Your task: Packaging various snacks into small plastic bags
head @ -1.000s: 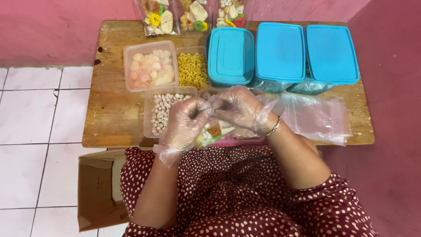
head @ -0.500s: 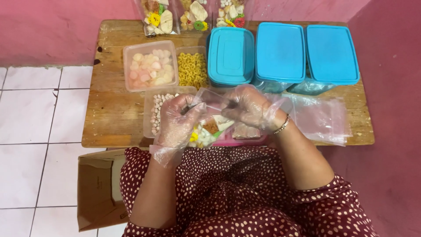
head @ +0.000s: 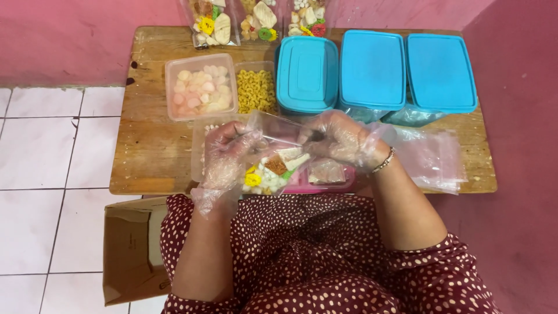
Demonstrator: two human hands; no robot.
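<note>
Both my hands wear thin clear plastic gloves. My left hand [head: 224, 152] pinches the left top corner of a clear plastic bag [head: 273, 156], and my right hand [head: 340, 139] pinches its right top corner. The bag is stretched between them above the near table edge. It holds mixed snack pieces: a yellow flower shape, a brown square, white pieces and small pale balls. A beaded bracelet sits on my right wrist.
On the wooden table [head: 148, 148] stand open tubs of pink-white pieces [head: 200, 87], yellow curls [head: 256, 90] and pale balls [head: 203, 136], three blue-lidded boxes [head: 372, 70], filled bags [head: 224, 20] at the back, empty bags [head: 427, 157] right. A cardboard box [head: 131, 250] lies on the floor.
My hands have moved apart, the left to the left and the right to the right, pulling the bag's top out flat between them. The bag's contents now show below.
</note>
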